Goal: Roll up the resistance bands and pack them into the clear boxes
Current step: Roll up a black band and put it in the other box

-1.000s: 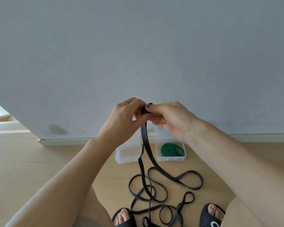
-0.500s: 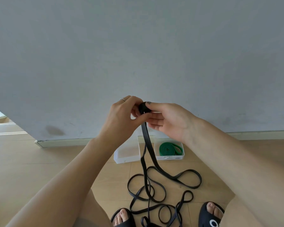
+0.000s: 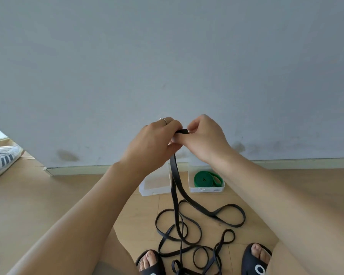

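Note:
A black resistance band (image 3: 177,181) hangs from my hands down to a tangle of loops on the wooden floor. Its top end is a small tight roll (image 3: 182,131) pinched between both hands at chest height. My left hand (image 3: 157,143) grips the roll from the left, and my right hand (image 3: 205,139) pinches it from the right. Behind the band stand two clear boxes by the wall. The left clear box (image 3: 154,185) looks empty. The right clear box (image 3: 207,188) holds a rolled green band (image 3: 206,178).
A grey wall with a pale skirting board (image 3: 306,162) runs behind the boxes. My feet in black slides (image 3: 256,261) flank the tangled loops. A person's striped sneaker (image 3: 2,161) shows at the far left.
Both hands turned on the roll: the right hand now sits more on top with its knuckles up, and the fingers have shifted their grip. The hanging band barely moved.

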`<state>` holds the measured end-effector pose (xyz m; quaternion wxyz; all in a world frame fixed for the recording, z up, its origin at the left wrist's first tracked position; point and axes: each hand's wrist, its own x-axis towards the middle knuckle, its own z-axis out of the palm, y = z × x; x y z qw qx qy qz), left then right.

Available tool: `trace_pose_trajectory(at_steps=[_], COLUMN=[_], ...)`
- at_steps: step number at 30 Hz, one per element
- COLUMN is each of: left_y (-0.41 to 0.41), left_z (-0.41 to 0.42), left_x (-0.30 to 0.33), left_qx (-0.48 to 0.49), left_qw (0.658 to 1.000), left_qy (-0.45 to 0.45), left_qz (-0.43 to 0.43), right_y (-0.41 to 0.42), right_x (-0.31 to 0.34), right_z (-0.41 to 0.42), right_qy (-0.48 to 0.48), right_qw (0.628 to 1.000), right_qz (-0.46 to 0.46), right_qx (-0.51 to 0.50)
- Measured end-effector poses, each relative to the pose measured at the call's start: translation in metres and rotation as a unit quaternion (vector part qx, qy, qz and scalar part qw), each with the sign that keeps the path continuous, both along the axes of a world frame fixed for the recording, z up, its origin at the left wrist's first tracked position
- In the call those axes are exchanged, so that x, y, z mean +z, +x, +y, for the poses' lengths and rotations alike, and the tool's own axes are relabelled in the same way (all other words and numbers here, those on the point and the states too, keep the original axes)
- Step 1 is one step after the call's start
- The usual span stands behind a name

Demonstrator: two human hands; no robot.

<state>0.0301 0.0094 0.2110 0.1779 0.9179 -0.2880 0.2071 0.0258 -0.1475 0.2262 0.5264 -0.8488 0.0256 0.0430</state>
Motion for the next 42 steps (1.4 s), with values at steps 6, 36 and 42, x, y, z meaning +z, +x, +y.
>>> trace_pose_trajectory(at_steps=[6,36,42], left_y=[0.0,0.005,0.0], left_z=[0.0,0.0,-0.001], left_x=[-0.001,-0.011,-0.007], left_qx=[0.01,-0.003,0.017], left_qw=[0.995,0.994,0.986], left_qy=[-0.103,-0.105,-0.158], left_qz=[-0.009,0.012,0.05], right_y=[0.006,0.01,0.011], right_x=[-0.002,-0.012,-0.007], right_z=[-0.005,-0.02,-0.027], right_qy=[0.088,0.183,0.262], right_qw=[0.996,0.98,0.955], right_qz=[-0.012,0.075,0.119], right_qx=[-0.006,0.04,0.075])
